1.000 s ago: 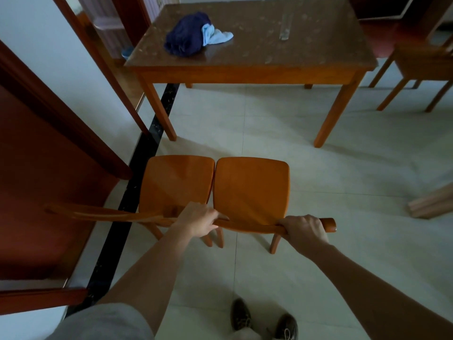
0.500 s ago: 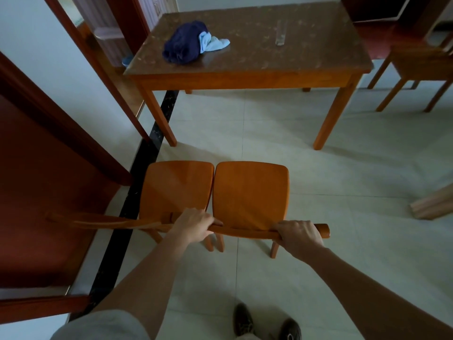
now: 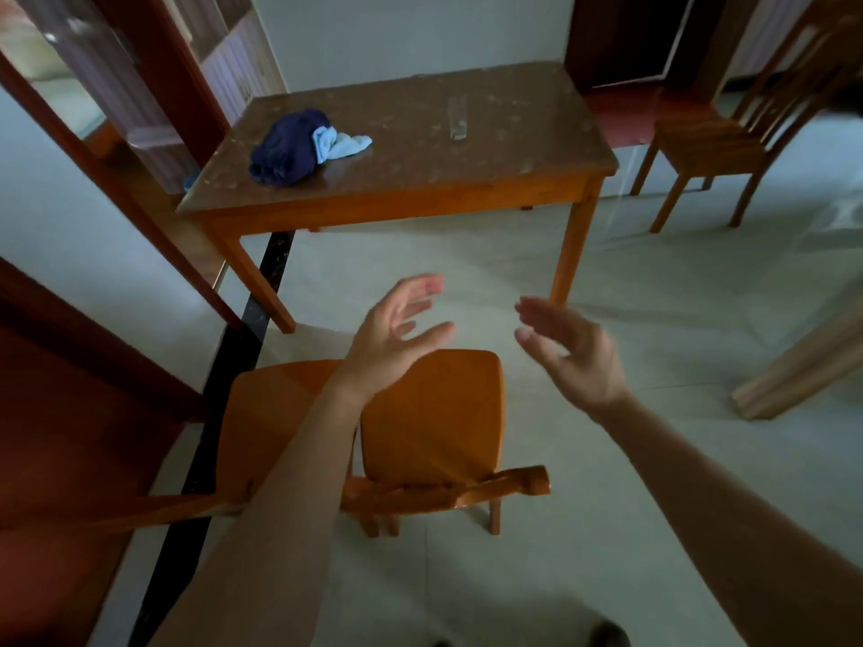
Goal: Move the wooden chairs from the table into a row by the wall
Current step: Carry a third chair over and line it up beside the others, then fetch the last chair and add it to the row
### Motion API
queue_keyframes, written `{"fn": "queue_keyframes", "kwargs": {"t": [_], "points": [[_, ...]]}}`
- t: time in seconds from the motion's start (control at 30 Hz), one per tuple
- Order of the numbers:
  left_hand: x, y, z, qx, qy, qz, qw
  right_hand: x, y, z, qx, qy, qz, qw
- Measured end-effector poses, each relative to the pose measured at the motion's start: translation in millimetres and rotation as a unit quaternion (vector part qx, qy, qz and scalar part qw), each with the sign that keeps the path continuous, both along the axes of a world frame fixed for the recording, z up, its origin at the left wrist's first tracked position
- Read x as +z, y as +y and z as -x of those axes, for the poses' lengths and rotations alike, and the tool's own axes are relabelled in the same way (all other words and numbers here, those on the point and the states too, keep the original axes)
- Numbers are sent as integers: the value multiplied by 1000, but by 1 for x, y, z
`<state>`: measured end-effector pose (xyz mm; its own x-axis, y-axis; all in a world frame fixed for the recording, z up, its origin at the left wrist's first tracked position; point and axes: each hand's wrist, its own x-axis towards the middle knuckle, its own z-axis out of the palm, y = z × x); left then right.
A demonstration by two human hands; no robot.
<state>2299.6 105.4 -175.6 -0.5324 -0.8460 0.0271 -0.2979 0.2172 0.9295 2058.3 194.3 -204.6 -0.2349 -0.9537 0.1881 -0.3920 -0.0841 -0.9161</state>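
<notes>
Both hands raised, fingers spread, gripping nothing: left hand (image 3: 397,338), right hand (image 3: 567,350). Below them, two wooden chairs side by side, right chair (image 3: 434,413) touching left chair (image 3: 271,413). Third chair (image 3: 714,142) beyond the bench (image 3: 420,198).

Two wooden chairs (image 3: 432,413) stand side by side, seats touching, on the floor before the table (image 3: 411,198). On the table lie a bundle of cloth (image 3: 299,147) at left and, right of it, perhaps a glass (image 3: 457,119). A third chair (image 3: 714,142) stands right of the table.
</notes>
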Motion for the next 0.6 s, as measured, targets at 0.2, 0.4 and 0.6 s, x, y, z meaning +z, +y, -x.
{"fn": "queue_keyframes", "kwargs": {"t": [0.2, 0.4, 0.6], "points": [[72, 5, 161, -68, 91, 148, 982, 71, 20, 157, -36, 54, 191, 979], [108, 1, 345, -146, 143, 187, 961, 116, 46, 316, -46, 128, 229, 964], [114, -32, 470, -182, 124, 180, 959, 126, 22, 437, -57, 172, 227, 957]]}}
